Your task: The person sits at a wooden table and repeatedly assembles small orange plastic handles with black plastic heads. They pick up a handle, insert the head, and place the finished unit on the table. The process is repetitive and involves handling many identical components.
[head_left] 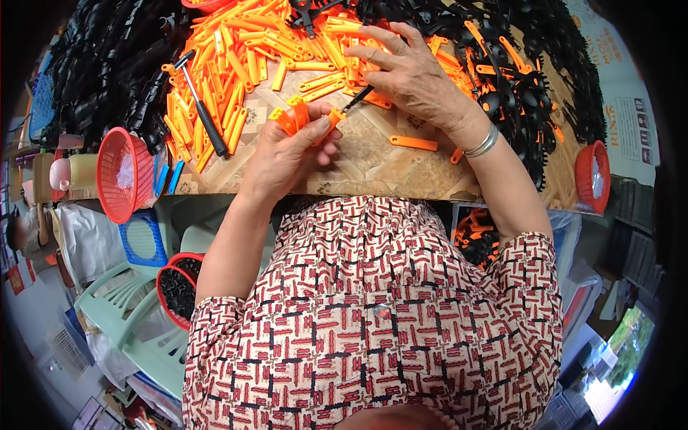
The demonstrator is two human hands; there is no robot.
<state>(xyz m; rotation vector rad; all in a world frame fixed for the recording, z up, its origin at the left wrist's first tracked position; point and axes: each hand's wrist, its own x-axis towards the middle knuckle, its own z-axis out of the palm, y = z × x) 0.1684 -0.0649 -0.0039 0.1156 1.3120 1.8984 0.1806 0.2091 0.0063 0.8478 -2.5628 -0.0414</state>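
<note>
My left hand (290, 154) is closed round a short orange handle (335, 118), thumb along its side. Orange and yellow pieces (290, 116) sit at its fingers; whether they are worn or held I cannot tell. From the handle a thin black shaft (358, 98) slants up to my right hand (423, 82). That hand bends over the shaft's far end, its upper fingers partly stretched, and hides whatever is there. A loose orange handle (413, 143) lies on the patterned tabletop (373, 168) below it. To the left a hammer (201, 107) with a black grip rests on piled orange handles (233, 61).
Black parts (107, 79) heap up at the far left, and black utensils (527, 107) mixed with orange handles at the right. Red baskets (118, 175) (592, 175) stand at both table ends. Green chairs (118, 287) and a red basket of black pieces (175, 290) are below left.
</note>
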